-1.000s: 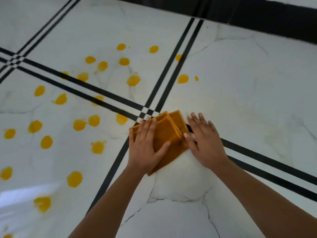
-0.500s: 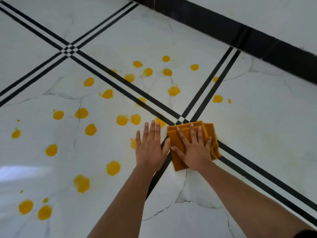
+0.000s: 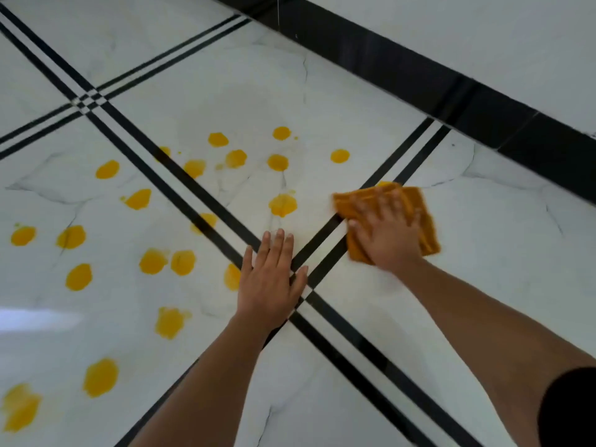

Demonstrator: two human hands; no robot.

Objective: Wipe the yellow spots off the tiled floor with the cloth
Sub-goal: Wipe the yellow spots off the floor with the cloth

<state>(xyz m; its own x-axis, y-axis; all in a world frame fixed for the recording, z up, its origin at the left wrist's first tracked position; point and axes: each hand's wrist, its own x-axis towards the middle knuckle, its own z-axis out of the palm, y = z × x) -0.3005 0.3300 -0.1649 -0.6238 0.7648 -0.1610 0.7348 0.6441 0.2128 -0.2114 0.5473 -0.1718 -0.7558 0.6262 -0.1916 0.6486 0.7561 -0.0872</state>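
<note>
Floor [image 3: 483, 253]: glossy white tiles with grey marble-like veining and a few dark crack-like lines. Paired black stripes [image 3: 180, 201] run diagonally across the frame and cross each other, with one small checkered crossing [image 3: 91, 100] at upper left. A wide black band [image 3: 451, 91] runs from top centre down to the right edge; beyond it, a pale surface [image 3: 483, 33] fills the upper right corner. Bright bluish-white glare [image 3: 35, 317] reflects off the tiles at the left edge.
</note>
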